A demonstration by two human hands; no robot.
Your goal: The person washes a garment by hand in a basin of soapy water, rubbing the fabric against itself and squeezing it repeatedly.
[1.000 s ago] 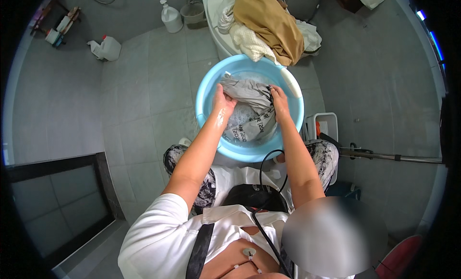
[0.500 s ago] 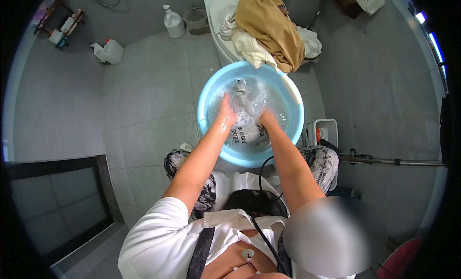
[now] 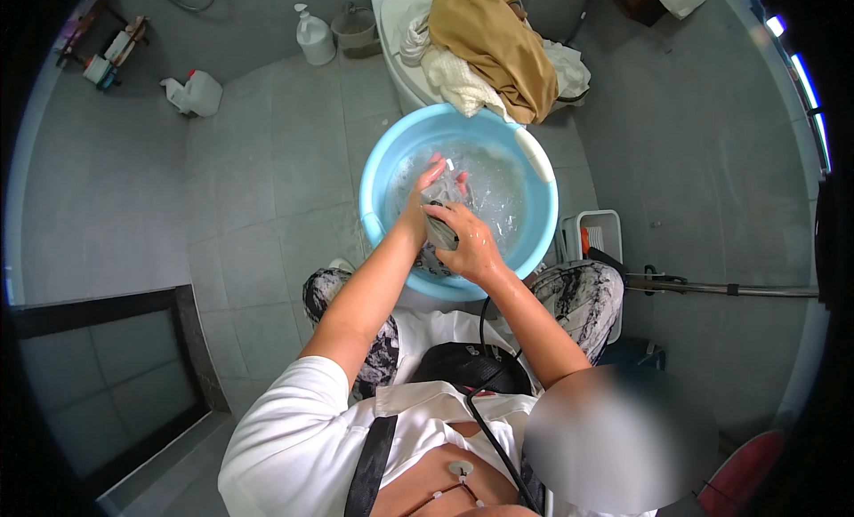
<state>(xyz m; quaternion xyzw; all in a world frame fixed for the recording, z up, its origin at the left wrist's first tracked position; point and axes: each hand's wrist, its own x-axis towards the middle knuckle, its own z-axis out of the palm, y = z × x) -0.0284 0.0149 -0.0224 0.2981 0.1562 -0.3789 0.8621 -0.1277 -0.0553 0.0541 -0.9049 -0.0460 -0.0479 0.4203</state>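
A wet grey cloth garment (image 3: pixel 441 236) with dark lettering at its lower part is bunched between my hands over soapy water in a light-blue basin (image 3: pixel 549 210). My left hand (image 3: pixel 421 195) is closed around the far part of the cloth, its fingers and thumb showing on either side. Just nearer to me, my right hand (image 3: pixel 473 243) grips the cloth from the right, its fingers reaching across toward my left wrist. The rest of the garment hangs low in the basin, partly hidden by my hands.
Behind the basin, a brown garment (image 3: pixel 489 37) and a cream knit (image 3: pixel 454 77) lie piled on a white toilet (image 3: pixel 391 37). A white pump bottle (image 3: pixel 315 39) and a white jug (image 3: pixel 197 94) stand at far left. A white bin (image 3: pixel 598 222) and a metal pole (image 3: pixel 703 288) are at right.
Both hands have come up from the water with the grey garment. My right hand has moved left, close against my left hand, and the cloth is now bunched between them.
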